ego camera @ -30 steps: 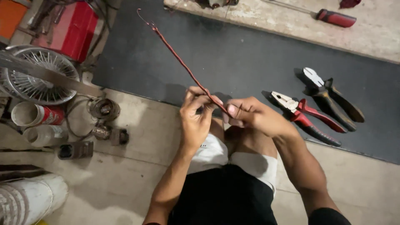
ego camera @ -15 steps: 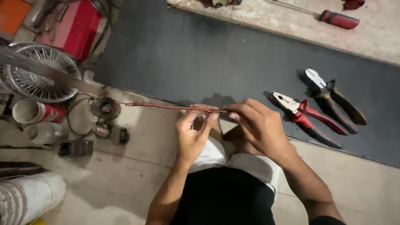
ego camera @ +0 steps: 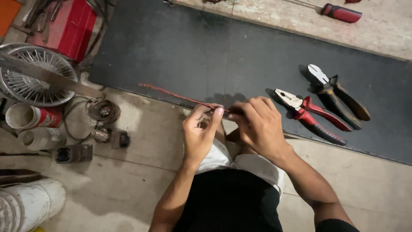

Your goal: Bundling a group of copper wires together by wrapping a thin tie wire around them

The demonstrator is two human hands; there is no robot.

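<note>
Hands meet over the near edge of the black mat [ego camera: 257,56], which lies on the concrete floor [ego camera: 141,172]. Left hand [ego camera: 199,135] pinches a thin reddish wire [ego camera: 171,94] between thumb and forefinger at its near end; the free length runs out to the left, roughly level, just above the mat edge. Right hand [ego camera: 257,126] is closed over the same end just beside the left; fingers curled, so the exact hold on the wire is hidden, but it appears to grip or twist it. Red-handled combination pliers [ego camera: 311,116] lie on the mat just right of the right hand, jaws pointing toward it; dark-handled side cutters [ego camera: 337,92] lie beyond them, farther right. Red-handled screwdriver [ego camera: 341,13] rests on the far strip of floor, well apart. At left: wire fan guard [ego camera: 36,79], a small motor coil [ego camera: 103,111], two cans [ego camera: 30,124], a red metal box [ego camera: 71,28]. Judgement on the step in hand: working the wire end by fingers goes best with both pinches close together, so the short span between them stays stiff; left hand should hold steady while the right does the turning. The long free end should be kept clear of the clutter at left so it does not snag. Pliers are within easy reach if finger grip slips.
</note>
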